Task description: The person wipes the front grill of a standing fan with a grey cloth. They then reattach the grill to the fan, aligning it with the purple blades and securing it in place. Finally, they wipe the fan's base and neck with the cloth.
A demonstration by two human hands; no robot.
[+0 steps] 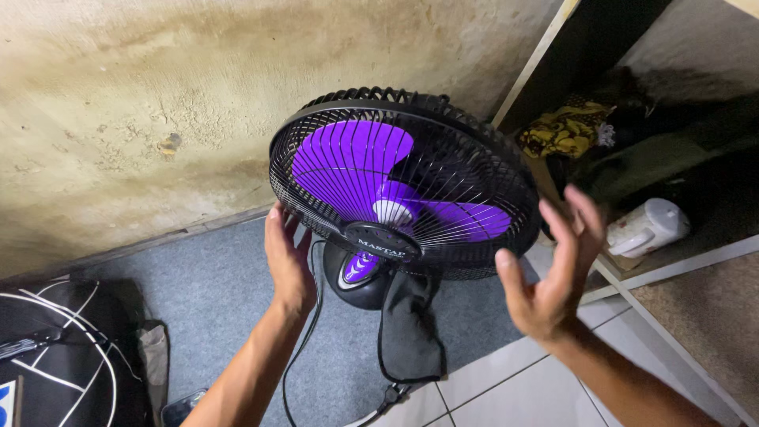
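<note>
A small fan [403, 186] with a black wire grille and purple blades stands on a round black base [360, 281] on grey carpet, its face tilted up toward me. My left hand [286, 257] lies flat against the lower left rim of the grille, fingers pointing up. My right hand [553, 265] hovers open just off the grille's right rim, fingers spread, apparently not touching it. A black cable [304, 348] runs down from the base past my left forearm.
A dark cloth [407, 328] lies in front of the base. A black bag with white lines [59, 356] sits at the lower left. A stained wall rises behind. At the right, an open shelf holds a white appliance [648, 228] and yellow patterned fabric [565, 130].
</note>
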